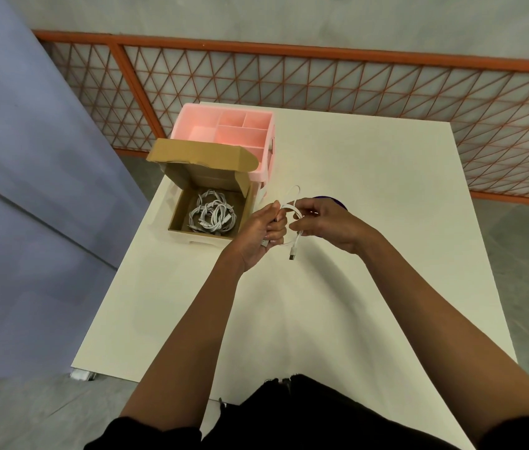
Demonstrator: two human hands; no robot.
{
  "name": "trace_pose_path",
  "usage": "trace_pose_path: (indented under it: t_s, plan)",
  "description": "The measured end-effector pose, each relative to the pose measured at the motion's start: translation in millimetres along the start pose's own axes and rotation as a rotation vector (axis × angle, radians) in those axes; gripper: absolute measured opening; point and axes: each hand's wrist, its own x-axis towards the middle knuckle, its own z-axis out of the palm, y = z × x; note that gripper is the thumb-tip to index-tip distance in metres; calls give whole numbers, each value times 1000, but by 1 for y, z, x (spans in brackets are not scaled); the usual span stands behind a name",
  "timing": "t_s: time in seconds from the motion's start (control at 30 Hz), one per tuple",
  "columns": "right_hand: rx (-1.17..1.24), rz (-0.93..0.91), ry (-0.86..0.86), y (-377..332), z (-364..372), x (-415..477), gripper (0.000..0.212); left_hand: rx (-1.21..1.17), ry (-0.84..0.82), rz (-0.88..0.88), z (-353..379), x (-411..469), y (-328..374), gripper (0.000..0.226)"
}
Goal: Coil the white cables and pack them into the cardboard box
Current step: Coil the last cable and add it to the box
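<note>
Both hands hold one white cable (291, 206) above the table, just right of the open cardboard box (179, 212). My left hand (261, 233) grips a bundle of its loops. My right hand (323, 224) pinches the strand beside it. A loop sticks up between the hands, and the cable's plug end (292, 256) hangs below them. Several coiled white cables (213, 216) lie inside the box, whose lid flap (201, 155) stands open at the back.
A pink compartment organizer (234, 129) stands behind the box at the white table's (354, 303) far left. A dark purple object (337, 203) shows behind my right hand. An orange mesh fence (321, 79) runs beyond the table; a blue wall lies left.
</note>
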Motion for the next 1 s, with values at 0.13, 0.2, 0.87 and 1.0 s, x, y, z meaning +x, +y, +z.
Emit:
trace_pose_path:
  t_s: [0.13,0.2,0.87,1.0]
  plan:
    - [-159,0,75,-2,4,1,18,35,49,12,2,2,2,36]
    - [-171,22,68,-1,4,3,17,69,70,22,2,4,2,36]
    - [-209,3,34,-27,-4,-5,18,190,209,-2,-3,9,-1,39]
    - [-91,27,114,-29,-3,0,16,280,219,17,-2,8,-7,43]
